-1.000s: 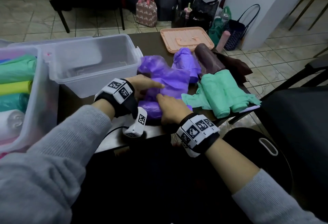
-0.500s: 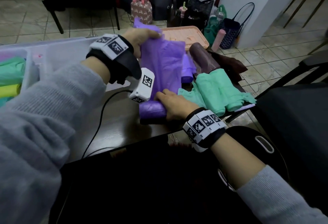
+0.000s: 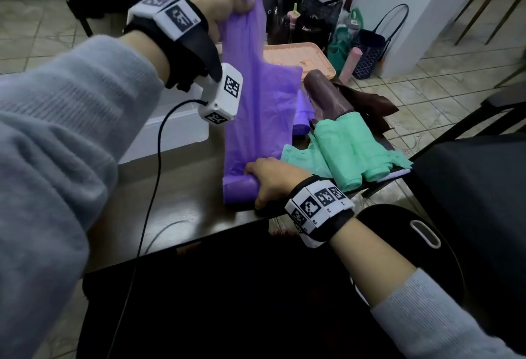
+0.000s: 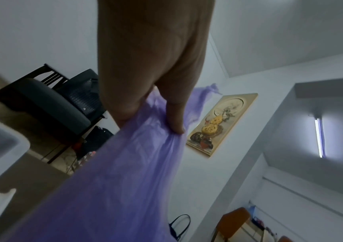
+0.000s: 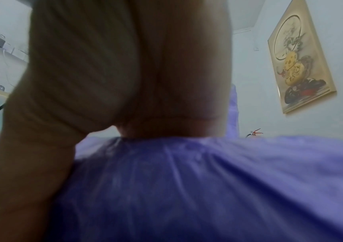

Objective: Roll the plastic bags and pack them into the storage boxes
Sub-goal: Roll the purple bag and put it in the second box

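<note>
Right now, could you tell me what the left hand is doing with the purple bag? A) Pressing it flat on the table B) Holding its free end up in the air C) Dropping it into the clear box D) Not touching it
B: the left hand grips the top of the purple bag high above the table, while the right hand holds the rolled end down.
</note>
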